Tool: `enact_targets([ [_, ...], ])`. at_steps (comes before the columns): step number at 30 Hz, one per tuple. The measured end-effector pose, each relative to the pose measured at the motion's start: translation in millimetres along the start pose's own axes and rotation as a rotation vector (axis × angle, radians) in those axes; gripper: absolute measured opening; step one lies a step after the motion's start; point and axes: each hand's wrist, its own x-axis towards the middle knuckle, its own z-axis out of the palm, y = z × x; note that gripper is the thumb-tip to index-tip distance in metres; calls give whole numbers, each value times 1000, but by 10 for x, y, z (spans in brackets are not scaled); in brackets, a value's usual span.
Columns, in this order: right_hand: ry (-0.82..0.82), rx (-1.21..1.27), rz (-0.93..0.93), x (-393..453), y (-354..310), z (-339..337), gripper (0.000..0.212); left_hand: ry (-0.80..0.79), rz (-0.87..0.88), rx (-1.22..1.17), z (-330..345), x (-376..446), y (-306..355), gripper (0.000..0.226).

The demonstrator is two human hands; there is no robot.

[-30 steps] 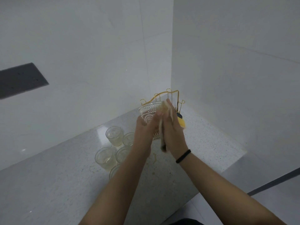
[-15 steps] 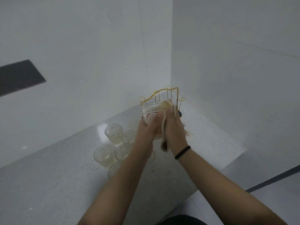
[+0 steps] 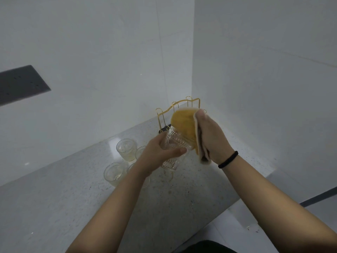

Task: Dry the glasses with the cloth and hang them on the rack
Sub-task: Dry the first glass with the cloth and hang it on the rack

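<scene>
No writing or label is showing on anything here. The glass (image 3: pixel 176 143) being dried is clear with a pressed, ribbed and beaded pattern, and it is lying tilted in the air above the table (image 3: pixel 54 207), its mouth turned toward the cloth (image 3: pixel 184 126). The left hand (image 3: pixel 156 156) is curling its grip round the glass's lower body. The right hand (image 3: pixel 212 137) is pinching the cloth, yellow on one face and pale on the other, and pressing it against the glass's mouth. The gold wire rack (image 3: pixel 175 110) is standing just behind, in the corner. More patterned glasses (image 3: pixel 125 150) are waiting upright on the table, left of the hands.
</scene>
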Motion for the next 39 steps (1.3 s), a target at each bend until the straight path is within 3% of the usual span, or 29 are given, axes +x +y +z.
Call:
enact_targets([
  [2, -137, -87, 50, -25, -8, 20, 40, -25, 9, 10, -5, -3, -4, 52],
  [5, -171, -464, 93, -71, 9, 38, 51, -44, 17, -22, 0, -6, 6, 41],
  [7, -284, -637, 139, -101, -3, 9, 54, -49, 22, -4, -22, -2, 1, 46],
  [10, -492, -653, 252, -109, -94, -81, 43, -112, 6, 29, -78, 5, -30, 44],
  [12, -614, -673, 210, -99, -129, -129, 28, -137, -10, 22, -103, 1, -59, 44],
  [16, -775, -828, 10, -91, -183, -204, 33, -179, -19, -28, -137, -16, -70, 54],
  [22, -721, -850, -73, -154, -205, -112, 38, -312, -77, -158, -141, 7, -6, 79],
  [27, -800, -965, 40, -144, -164, -24, 52, -415, -135, -152, -149, 16, 60, 85],
  [29, -843, -909, 88, -162, -167, -34, 47, -473, -172, -167, -168, 16, 68, 84],
  [31, -853, -764, 146, -172, -154, -73, 28, -507, -246, -193, -155, 11, 63, 80],
  [33, -808, -656, 214, -190, -107, -114, 13, -442, -333, -199, -122, 13, 40, 69],
  [35, -657, -558, 283, -202, -21, -145, 7, -270, -347, -165, -112, 5, -29, 54],
  [37, -473, -361, 393, -197, 36, -171, 18, -143, -280, -243, -73, -57, -125, 45],
  [39, -402, -177, 472, -186, 30, -204, 34, -71, -184, -343, 20, -153, -196, 45],
])
